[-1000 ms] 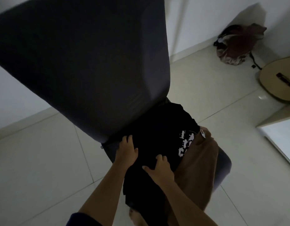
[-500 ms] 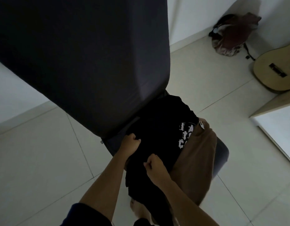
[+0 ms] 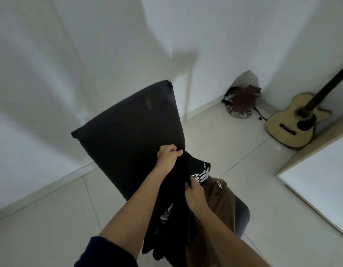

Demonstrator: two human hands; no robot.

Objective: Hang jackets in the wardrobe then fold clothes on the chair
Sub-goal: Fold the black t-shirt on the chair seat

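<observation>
A black T-shirt with a white print (image 3: 178, 191) hangs bunched between my hands above the seat of a dark chair (image 3: 128, 132). My left hand (image 3: 167, 154) grips its upper edge in front of the chair's backrest. My right hand (image 3: 194, 195) grips the cloth lower down, next to the white print. Under the shirt a brown garment (image 3: 218, 207) lies over the seat and hangs off its front edge. The lower end of the black shirt dangles between my forearms.
A dark red backpack (image 3: 242, 102) sits in the far corner of the tiled floor. An acoustic guitar (image 3: 296, 122) leans on the wall at the right. A white-topped piece of furniture (image 3: 319, 182) juts in from the right. White walls stand behind the chair.
Both hands closed on the black shirt and lifted it off the seat. My head rose and pulled back, so the whole backrest and the walls show.
</observation>
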